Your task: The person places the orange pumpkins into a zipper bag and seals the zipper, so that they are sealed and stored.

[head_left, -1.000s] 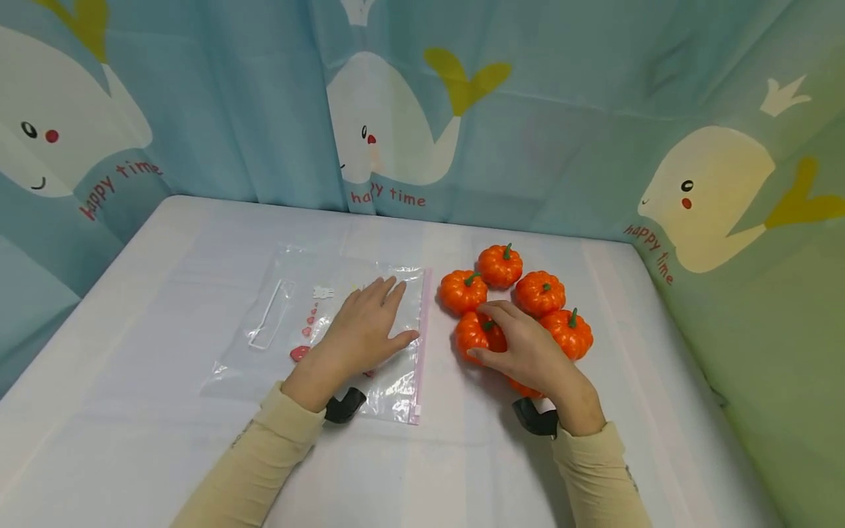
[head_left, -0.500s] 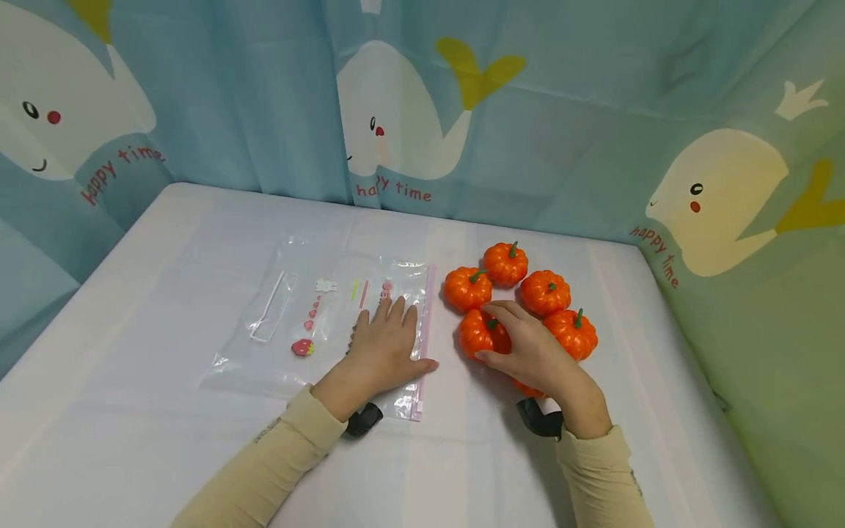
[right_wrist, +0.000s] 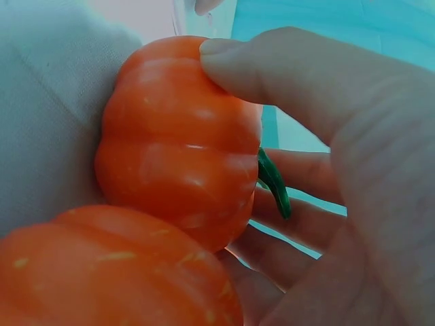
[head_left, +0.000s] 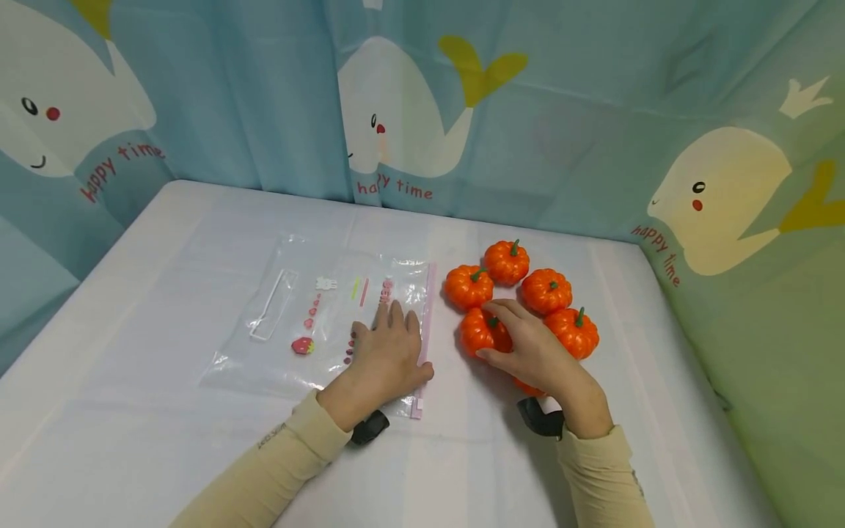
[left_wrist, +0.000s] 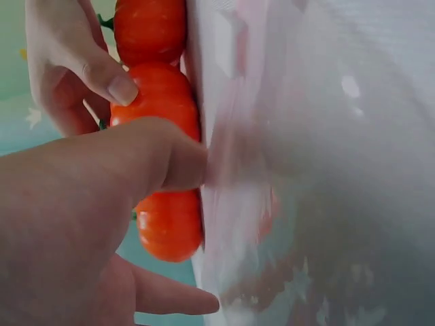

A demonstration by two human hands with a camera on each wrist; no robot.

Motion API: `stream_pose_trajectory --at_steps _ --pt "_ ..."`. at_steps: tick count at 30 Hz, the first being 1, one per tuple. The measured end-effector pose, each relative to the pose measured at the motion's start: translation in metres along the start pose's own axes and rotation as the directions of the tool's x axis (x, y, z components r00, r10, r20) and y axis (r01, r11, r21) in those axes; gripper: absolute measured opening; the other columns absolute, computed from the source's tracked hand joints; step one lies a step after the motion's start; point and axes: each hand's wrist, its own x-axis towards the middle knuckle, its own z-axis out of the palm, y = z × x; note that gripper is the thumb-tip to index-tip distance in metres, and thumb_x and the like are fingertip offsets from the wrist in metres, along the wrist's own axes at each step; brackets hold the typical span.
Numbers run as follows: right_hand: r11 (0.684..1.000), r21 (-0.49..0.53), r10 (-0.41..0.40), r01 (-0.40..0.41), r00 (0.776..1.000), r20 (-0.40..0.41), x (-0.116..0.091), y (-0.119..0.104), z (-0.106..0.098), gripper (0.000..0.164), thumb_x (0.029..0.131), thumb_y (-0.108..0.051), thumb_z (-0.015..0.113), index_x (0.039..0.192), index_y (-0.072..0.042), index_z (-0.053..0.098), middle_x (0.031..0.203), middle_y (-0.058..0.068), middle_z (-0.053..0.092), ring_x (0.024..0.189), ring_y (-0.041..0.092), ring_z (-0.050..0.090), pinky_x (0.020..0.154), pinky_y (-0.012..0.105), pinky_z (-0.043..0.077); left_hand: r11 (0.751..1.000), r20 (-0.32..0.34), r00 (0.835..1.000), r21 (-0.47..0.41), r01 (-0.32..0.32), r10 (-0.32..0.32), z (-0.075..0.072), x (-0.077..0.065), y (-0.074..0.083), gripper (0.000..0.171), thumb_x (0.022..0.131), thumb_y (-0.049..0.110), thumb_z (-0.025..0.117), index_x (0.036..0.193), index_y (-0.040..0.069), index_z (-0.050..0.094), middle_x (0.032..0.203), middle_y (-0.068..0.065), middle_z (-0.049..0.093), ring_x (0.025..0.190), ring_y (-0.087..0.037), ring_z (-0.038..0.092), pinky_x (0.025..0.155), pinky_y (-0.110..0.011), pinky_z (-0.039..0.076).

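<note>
A clear plastic zip bag [head_left: 251,374] with a pink zip edge lies flat on the table, printed with a strawberry and small hearts. My left hand [head_left: 389,359] rests on its right part, fingers spread and slightly bent, thumb near the zip edge. To the right, my right hand [head_left: 541,356] holds a small orange toy pumpkin [head_left: 480,334] with a green stem. In the right wrist view the thumb presses one side of that pumpkin [right_wrist: 180,136], with fingers around the far side. The pumpkin still sits on the table.
More toy pumpkins surround the held one: one behind left [head_left: 468,287], one at the back [head_left: 507,262], two to the right, and one [head_left: 528,386] partly hidden under the right hand. A whale-print curtain [head_left: 561,147] borders the white table [head_left: 132,352].
My left hand has moved right and toward me over the bag, onto its zip side, uncovering the printed strawberry and lines. The right hand keeps its hold on the pumpkin.
</note>
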Motion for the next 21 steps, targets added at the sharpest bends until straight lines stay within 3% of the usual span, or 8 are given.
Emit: stream_pose_trajectory --at_steps 3,6,10,12,15,18,21 --pt "1.0 0.003 0.008 -0.008 1.0 0.01 0.0 0.0 0.0 0.07 0.083 -0.03 0.081 0.14 -0.003 0.051 0.14 0.014 0.054 0.128 0.031 0.055 0.104 0.048 0.05 1.0 -0.025 1.0 -0.018 -0.012 0.012 0.0 0.001 -0.002 0.076 0.088 0.045 0.064 0.141 -0.006 0.046 0.148 -0.031 0.042 0.139 -0.047 0.039 0.088 -0.071 0.045" --pt "1.0 0.004 0.014 -0.014 1.0 0.013 0.001 0.0 -0.002 0.071 0.084 -0.03 0.08 0.141 -0.003 0.05 0.141 0.014 0.053 0.129 0.032 0.054 0.104 0.047 0.05 0.999 -0.091 0.996 -0.029 -0.021 0.019 0.001 0.003 -0.003 0.064 0.089 0.038 0.064 0.131 -0.009 0.052 0.142 -0.031 0.048 0.136 -0.045 0.044 0.089 -0.07 0.045" --pt "1.0 0.007 0.016 -0.016 1.0 0.008 0.0 -0.001 -0.002 0.07 0.084 -0.029 0.08 0.142 -0.003 0.049 0.141 0.014 0.053 0.129 0.032 0.054 0.104 0.048 0.049 1.0 -0.166 0.986 -0.02 -0.015 0.011 0.002 0.002 -0.001 0.047 0.086 0.033 0.068 0.111 -0.005 0.058 0.116 -0.023 0.059 0.116 -0.039 0.054 0.08 -0.061 0.049" --pt "1.0 0.01 0.022 -0.022 1.0 0.015 0.0 -0.001 -0.001 0.071 0.084 -0.03 0.08 0.142 -0.004 0.049 0.141 0.014 0.052 0.129 0.032 0.054 0.105 0.048 0.049 1.0 -0.132 0.991 0.001 -0.003 0.003 0.001 -0.002 0.001 0.053 0.085 0.036 0.07 0.116 -0.005 0.058 0.117 -0.022 0.059 0.113 -0.038 0.054 0.077 -0.06 0.05" --pt "1.0 0.014 0.023 -0.024 0.999 0.031 -0.001 -0.001 0.0 0.071 0.085 -0.031 0.079 0.143 -0.004 0.048 0.142 0.014 0.052 0.13 0.032 0.053 0.106 0.048 0.048 0.999 0.007 0.999 0.019 0.042 -0.042 -0.005 -0.01 0.005 0.07 0.085 0.041 0.069 0.134 -0.006 0.052 0.134 -0.027 0.052 0.123 -0.041 0.048 0.078 -0.063 0.05" --pt "1.0 0.008 0.013 -0.014 0.999 0.033 0.0 -0.001 0.001 0.071 0.085 -0.031 0.079 0.143 -0.004 0.048 0.142 0.014 0.051 0.13 0.032 0.053 0.106 0.048 0.049 0.996 0.135 0.986 0.029 0.09 -0.093 -0.012 -0.016 0.006 0.083 0.086 0.044 0.069 0.148 -0.003 0.039 0.151 -0.032 0.036 0.136 -0.047 0.037 0.081 -0.071 0.048" --pt "1.0 0.0 0.001 -0.001 1.0 0.026 0.0 0.0 -0.001 0.071 0.085 -0.03 0.078 0.143 -0.003 0.047 0.142 0.014 0.051 0.129 0.031 0.053 0.106 0.048 0.049 0.994 0.179 0.978 0.011 0.107 -0.107 -0.018 -0.018 0.006 0.082 0.086 0.04 0.07 0.148 -0.003 0.037 0.151 -0.034 0.033 0.131 -0.05 0.038 0.079 -0.073 0.049"
